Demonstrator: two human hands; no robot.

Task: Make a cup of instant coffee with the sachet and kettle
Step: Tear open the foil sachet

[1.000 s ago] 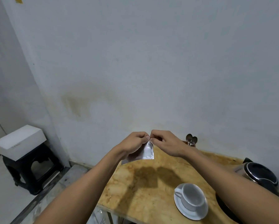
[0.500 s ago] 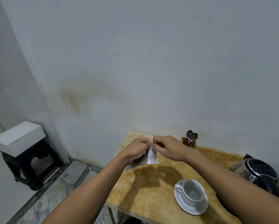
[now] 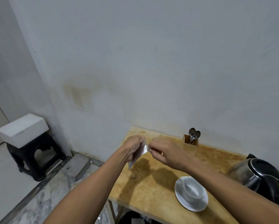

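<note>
A silvery sachet (image 3: pixel 143 150) is held in the air above the wooden table (image 3: pixel 151 191). My left hand (image 3: pixel 133 148) grips its body, mostly hiding it. My right hand (image 3: pixel 165 151) pinches a small strip at the sachet's top edge, pulled slightly away to the right. A white cup (image 3: pixel 191 189) stands empty on a white saucer (image 3: pixel 182 201) at the table's front right. The steel and black kettle (image 3: pixel 258 177) sits at the far right, partly behind my right forearm.
A wooden holder with two spoons (image 3: pixel 193 137) stands against the wall at the table's back. Left of the table, on the floor, a black stool (image 3: pixel 33 156) carries a white box (image 3: pixel 22 129). A stone slab (image 3: pixel 78 165) lies by the wall.
My hands have drawn apart a little, the right one pulling the sachet's top edge away. The view has tilted down, showing more of the table and floor.
</note>
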